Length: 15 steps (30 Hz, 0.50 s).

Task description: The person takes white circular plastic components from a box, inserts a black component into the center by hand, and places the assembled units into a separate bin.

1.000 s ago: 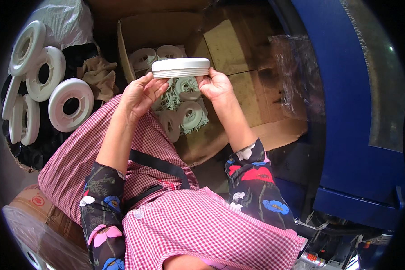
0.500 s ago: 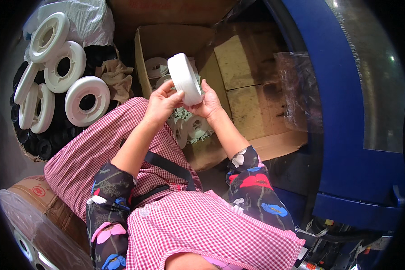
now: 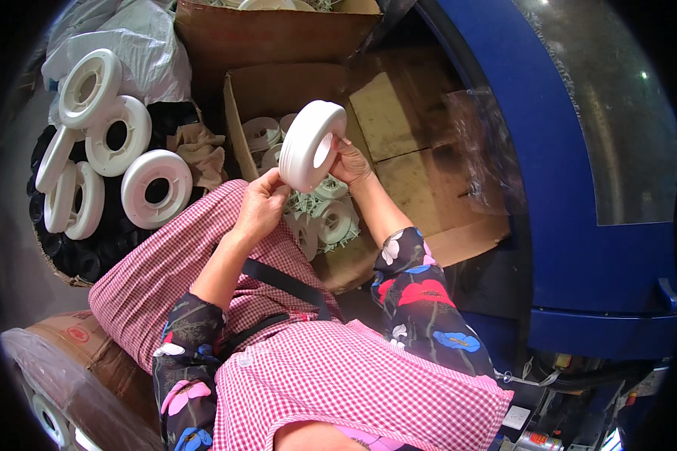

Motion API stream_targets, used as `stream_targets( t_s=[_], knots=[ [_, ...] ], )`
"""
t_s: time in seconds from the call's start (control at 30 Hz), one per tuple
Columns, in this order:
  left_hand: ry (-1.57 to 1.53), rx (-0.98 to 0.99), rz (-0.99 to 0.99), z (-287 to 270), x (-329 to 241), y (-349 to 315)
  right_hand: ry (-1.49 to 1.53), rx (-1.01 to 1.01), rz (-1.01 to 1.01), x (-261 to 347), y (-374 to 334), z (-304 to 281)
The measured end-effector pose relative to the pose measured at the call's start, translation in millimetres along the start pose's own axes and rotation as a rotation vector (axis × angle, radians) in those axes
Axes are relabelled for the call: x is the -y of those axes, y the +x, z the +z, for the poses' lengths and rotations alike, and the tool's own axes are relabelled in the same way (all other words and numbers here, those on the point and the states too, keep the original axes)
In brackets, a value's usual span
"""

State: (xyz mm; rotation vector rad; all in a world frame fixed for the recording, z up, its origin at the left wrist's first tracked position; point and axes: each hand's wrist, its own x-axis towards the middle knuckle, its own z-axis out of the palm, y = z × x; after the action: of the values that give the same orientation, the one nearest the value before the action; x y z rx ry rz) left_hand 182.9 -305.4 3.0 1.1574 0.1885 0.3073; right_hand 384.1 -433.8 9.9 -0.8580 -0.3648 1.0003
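A thick white plastic wheel [image 3: 299,146] with a round hole through its middle is held up in front of me, tilted on its edge. My left hand [image 3: 262,204] pinches its lower left rim between thumb and fingers. My right hand [image 3: 350,164] grips the right side, with fingers at the hole; part of that grip is hidden by the wheel. Below and behind, an open cardboard box [image 3: 237,124] contains several white ring-shaped parts [image 3: 337,224] among thin pale green plastic scraps.
At left, several white wheels [image 3: 134,201] lie on a container of black round parts [image 3: 71,261], beside a brown cloth [image 3: 201,154]. Another cardboard box [image 3: 278,36] stands behind. A blue machine [image 3: 587,278] rises at right; a plastic-covered carton [image 3: 90,349] is lower left.
The wheel has been turned, so its holed face shows more. My left hand has shifted down to its lower rim, and my right hand has moved up along its side.
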Motion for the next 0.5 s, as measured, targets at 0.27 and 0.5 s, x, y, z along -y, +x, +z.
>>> stream_targets(
  t_s=[0.27, 0.5],
  knots=[
    [-0.098, -0.137, 0.163, -29, -39, -11, -0.454, -0.069, -0.182, 17, 12, 71],
    [0.304, -0.327, 0.509, -92, -112, -11, -0.630, 0.130, -0.294, 22, 31, 119]
  ],
)
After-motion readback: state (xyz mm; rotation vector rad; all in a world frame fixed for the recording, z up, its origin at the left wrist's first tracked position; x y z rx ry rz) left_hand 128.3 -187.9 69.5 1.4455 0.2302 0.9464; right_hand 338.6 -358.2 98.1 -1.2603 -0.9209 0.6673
